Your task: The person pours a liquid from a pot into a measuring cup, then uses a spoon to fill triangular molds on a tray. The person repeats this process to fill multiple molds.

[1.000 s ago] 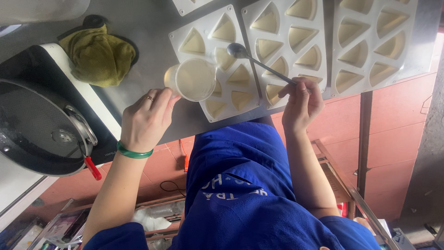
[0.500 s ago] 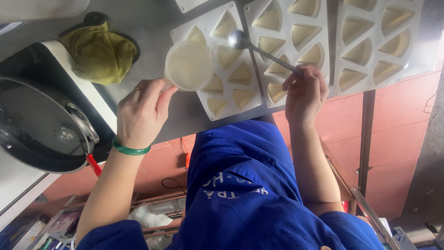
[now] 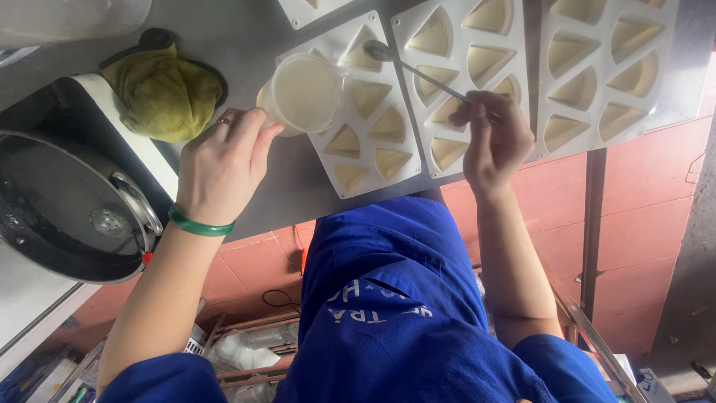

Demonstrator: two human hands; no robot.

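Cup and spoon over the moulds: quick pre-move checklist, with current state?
1. Left hand grips the clear cup of cream-coloured liquid: ok.
2. Cup tilted over the near white mould tray: ok.
3. Right hand holds the spoon by its handle: ok.
4. Spoon bowl at the cavity by the cup's lip: ok.
5. Liquid flowing right now: cannot tell.
6. Black pan and green cloth apart from the moulds: ok.
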